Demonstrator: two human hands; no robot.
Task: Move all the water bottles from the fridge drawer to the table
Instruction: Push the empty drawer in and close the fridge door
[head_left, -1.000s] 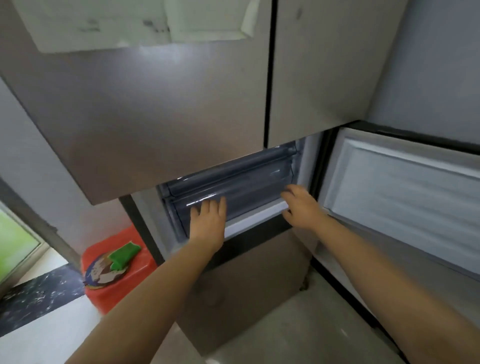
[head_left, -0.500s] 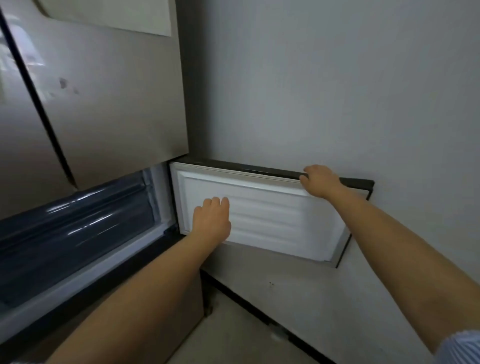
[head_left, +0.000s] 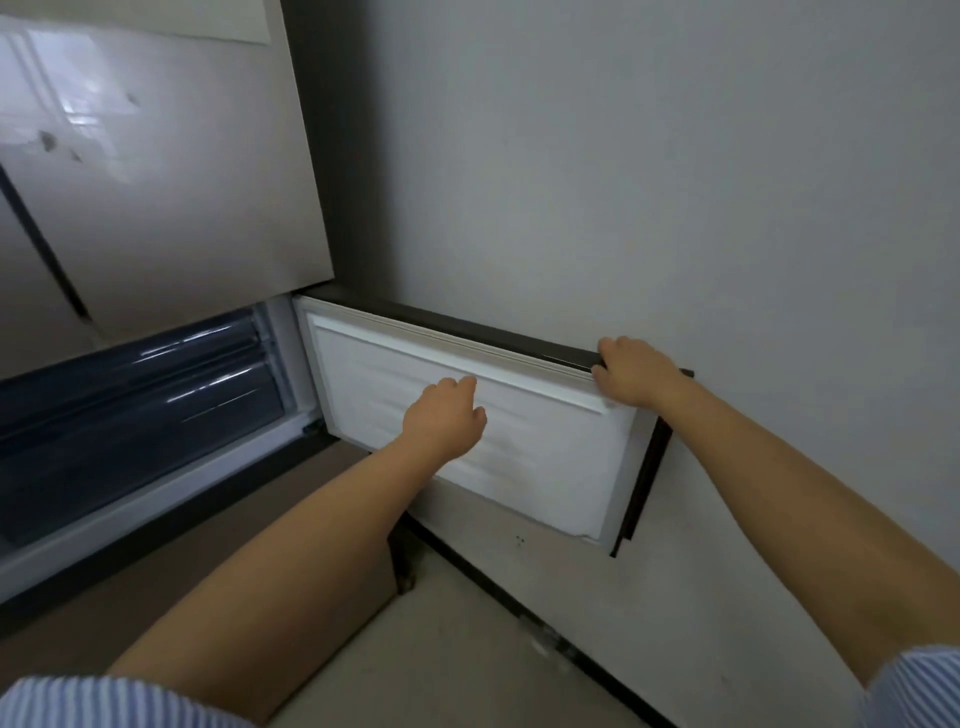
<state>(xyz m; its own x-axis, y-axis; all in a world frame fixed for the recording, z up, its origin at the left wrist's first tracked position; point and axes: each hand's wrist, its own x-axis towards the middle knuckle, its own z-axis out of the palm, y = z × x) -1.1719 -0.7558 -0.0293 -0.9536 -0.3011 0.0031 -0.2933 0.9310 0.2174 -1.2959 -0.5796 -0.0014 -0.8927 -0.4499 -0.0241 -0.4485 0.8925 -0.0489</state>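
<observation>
No water bottles show anywhere here, so where they lie is a guess: either inside the dark fridge drawer at the left, whose smoked front hides its contents, or out of view altogether; no tabletop is in view either. Judging by the task, the bottles would be smooth, round and likely cold and damp, so slippery; full ones would be moderately heavy and fairly stiff, best taken round the middle of the body or by the neck under the cap, one per hand. The thing actually in hand now is the lower fridge door, swung wide open toward the wall, its white inner liner facing the camera. It is rigid and hinged, and should swing easily from its free edge. The right hand reaches out on a nearly straight arm and grasps the door's top edge near the far corner, fingers curled over the dark rim. The left hand is stretched forward in front of the liner, fingers loosely bent and holding nothing; whether it touches the liner cannot be told. Both forearms are bare, with striped sleeves at the frame's bottom corners.
</observation>
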